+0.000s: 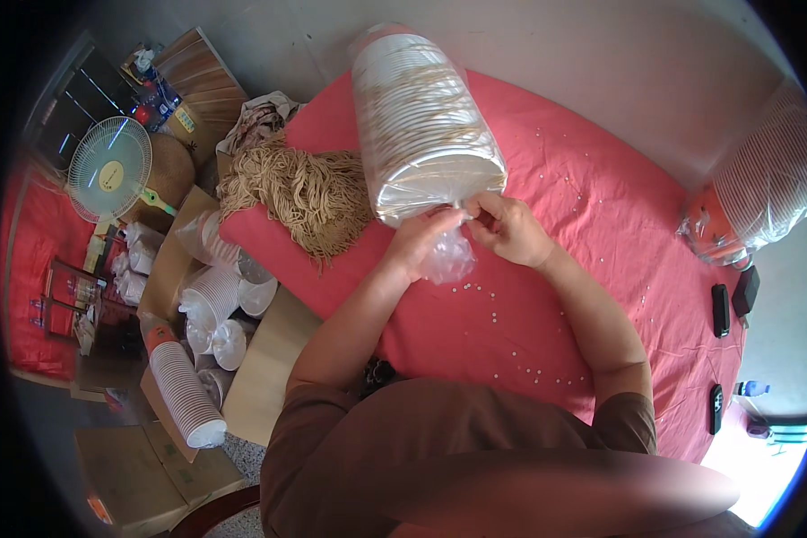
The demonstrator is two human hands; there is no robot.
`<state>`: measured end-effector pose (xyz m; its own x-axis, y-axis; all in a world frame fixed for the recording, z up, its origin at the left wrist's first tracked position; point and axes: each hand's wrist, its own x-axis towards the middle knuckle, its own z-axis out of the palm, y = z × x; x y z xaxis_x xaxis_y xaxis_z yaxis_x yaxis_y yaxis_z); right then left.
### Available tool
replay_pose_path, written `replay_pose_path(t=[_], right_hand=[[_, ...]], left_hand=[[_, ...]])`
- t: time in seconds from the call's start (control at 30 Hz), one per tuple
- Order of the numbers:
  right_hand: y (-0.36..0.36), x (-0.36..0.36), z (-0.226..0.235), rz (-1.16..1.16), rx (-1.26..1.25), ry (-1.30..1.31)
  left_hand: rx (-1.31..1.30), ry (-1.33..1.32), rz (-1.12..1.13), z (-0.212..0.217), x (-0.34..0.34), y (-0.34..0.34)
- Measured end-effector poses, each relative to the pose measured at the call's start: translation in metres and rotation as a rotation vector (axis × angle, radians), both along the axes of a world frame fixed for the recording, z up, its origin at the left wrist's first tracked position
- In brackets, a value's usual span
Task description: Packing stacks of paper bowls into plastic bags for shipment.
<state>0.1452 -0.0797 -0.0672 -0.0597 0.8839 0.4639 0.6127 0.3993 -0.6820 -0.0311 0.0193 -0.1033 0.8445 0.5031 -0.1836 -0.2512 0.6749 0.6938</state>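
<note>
A long stack of white paper tubs (pixel 426 108) lies on its side in a clear plastic bag, its near end facing me. My left hand (pixel 417 242) is closed around the bag's gathered neck (pixel 462 215), and the loose plastic end (pixel 448 258) puffs out below the fingers. On the other side of the neck, my right hand (pixel 511 229) pinches with thumb and forefinger right at the gather. Whether a thin tie is between those fingers is too small to tell. A heap of tan strings (pixel 300 193) lies left of the stack.
The pink cloth-covered table (pixel 529 305) is scattered with small white bits (pixel 493 305). Another bagged stack (pixel 753 197) stands at the right, near dark handheld objects (pixel 720 310). At the left, an open carton (pixel 264 368) holds more bagged tubs (pixel 188 386); a fan (pixel 110 170) stands behind it.
</note>
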Motion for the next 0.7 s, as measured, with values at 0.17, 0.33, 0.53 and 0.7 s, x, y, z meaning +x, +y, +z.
replay_pose_path(t=[0.17, 0.33, 0.53, 0.7], right_hand=[[0.0, 0.006, 0.009, 0.049, -0.055, 0.045], [0.0, 0.009, 0.012, 0.09, -0.186, 0.075], [0.002, 0.011, 0.005, 0.079, -0.029, 0.038], [0.0, 0.006, 0.006, 0.009, -0.006, -0.02]], left_hand=[[0.325, 0.136, 0.081, 0.008, 0.006, -0.016], [0.377, -0.005, 0.216, -0.008, 0.008, -0.011], [0.14, 0.089, 0.264, 0.006, 0.009, -0.013], [0.12, 0.087, 0.158, -0.006, 0.003, -0.003]])
